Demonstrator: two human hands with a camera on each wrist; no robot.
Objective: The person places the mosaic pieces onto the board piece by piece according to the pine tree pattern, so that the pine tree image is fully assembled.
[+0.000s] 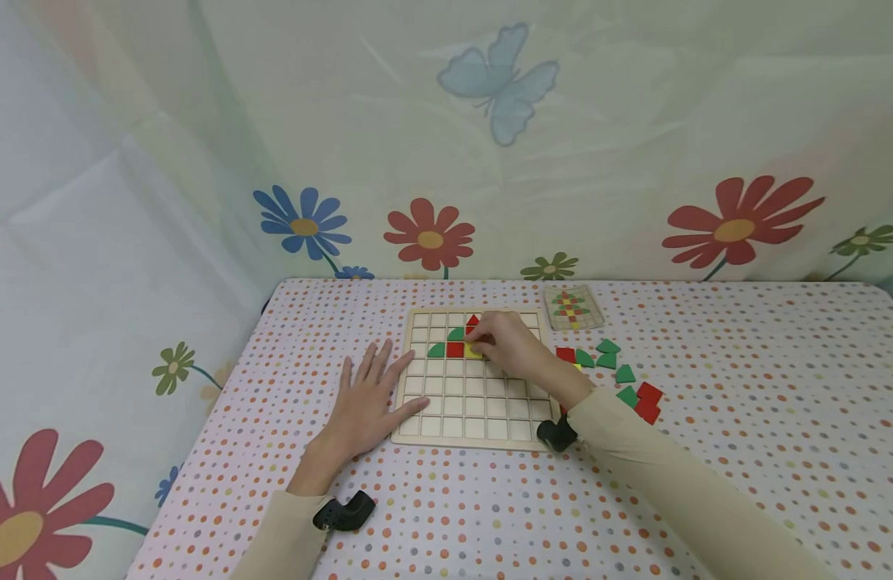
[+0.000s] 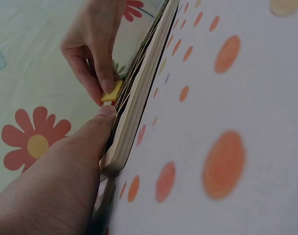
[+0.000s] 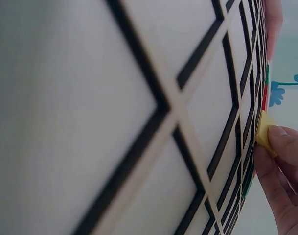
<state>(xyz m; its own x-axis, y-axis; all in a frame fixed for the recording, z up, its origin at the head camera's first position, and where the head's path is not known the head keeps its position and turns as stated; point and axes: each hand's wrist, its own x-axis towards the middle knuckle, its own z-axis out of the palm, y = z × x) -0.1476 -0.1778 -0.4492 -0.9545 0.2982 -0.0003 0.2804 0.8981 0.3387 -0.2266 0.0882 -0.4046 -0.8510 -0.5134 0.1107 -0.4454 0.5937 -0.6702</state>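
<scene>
Over the far half of the wooden grid board (image 1: 453,407), the right hand (image 1: 507,342) pinches a yellow tile (image 1: 473,350) between thumb and fingers, at the square just right of a red square tile (image 1: 455,350); whether the yellow tile is fully seated I cannot tell. The left hand (image 1: 366,407), well apart from it, lies with fingers spread at the board's left edge, its thumb reaching over the rim.

Left of the red square tile sits a green piece (image 1: 436,351), with a second green piece (image 1: 456,333) in the next row farther away. A red triangle (image 1: 473,321) sits farther still, its lower side near the right hand. Just beyond the board's far right corner lies a picture card (image 1: 572,308) with a coloured tree pattern; nearer, loose green and red pieces (image 1: 627,396) scatter right of the board on the dotted tablecloth (image 1: 446,499).
</scene>
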